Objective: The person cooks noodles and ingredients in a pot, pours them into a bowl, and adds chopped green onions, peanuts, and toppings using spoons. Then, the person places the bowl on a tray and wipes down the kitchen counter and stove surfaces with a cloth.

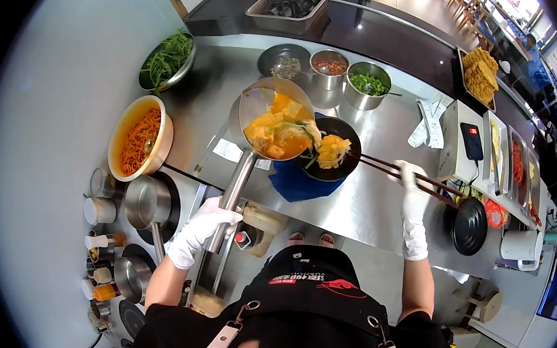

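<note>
Gloved in white, my left hand (207, 226) grips the long metal handle of a saucepan (249, 109), which is tilted beside a black bowl (353, 137). Orange broth with egg-like pieces and some greens (278, 131) fills the pan. Yellow pieces with greens and pale strands (332, 151) lie in the bowl, under the pan's right rim. My right hand (413, 191), also gloved, is closed around long dark chopsticks (384, 165), whose tips reach the food at the bowl's right side. A blue cloth (291, 183) lies partly beneath the bowl.
Behind stand small containers of chopped green onion (368, 84) and peanuts (329, 67). At left are a bowl of orange shreds (138, 140), a bowl of greens (170, 57) and another saucepan (142, 199). A black bowl (469, 227) and topping trays (518, 163) stand right.
</note>
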A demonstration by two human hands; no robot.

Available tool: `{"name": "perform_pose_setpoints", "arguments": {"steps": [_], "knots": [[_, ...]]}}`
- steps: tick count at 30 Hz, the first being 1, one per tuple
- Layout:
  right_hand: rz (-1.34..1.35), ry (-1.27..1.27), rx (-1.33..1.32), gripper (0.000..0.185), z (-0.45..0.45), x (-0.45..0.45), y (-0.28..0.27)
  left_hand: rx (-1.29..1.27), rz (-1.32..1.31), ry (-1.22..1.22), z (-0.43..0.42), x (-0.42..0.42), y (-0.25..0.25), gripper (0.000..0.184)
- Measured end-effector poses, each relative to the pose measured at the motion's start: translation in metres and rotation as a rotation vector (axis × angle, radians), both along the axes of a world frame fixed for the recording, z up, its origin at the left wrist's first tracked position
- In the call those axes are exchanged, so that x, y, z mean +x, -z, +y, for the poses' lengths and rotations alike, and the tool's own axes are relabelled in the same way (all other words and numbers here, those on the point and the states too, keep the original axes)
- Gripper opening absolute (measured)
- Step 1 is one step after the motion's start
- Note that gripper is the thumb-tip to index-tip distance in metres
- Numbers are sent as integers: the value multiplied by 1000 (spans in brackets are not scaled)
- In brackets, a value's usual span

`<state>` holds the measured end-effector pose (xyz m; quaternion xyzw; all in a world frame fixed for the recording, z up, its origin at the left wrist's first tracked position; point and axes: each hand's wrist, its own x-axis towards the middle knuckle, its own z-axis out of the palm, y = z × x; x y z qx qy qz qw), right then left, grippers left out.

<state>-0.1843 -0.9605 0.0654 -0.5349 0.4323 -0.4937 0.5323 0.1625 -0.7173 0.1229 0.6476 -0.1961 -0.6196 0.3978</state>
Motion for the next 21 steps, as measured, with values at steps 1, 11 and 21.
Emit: {"name": "perform_pose_setpoints", "arguments": {"steps": [1,11,21], "knots": [[74,-104,-80,12,0,12,-4,-8,10,13,-1,2,4,22],[341,-217,-350,16,-18,24,-113,27,-57,58,-16,-8,-9,25],[-25,-210,-306,11,-21,1,-87,68,-146,124,-33,-18,-15,18]]}}
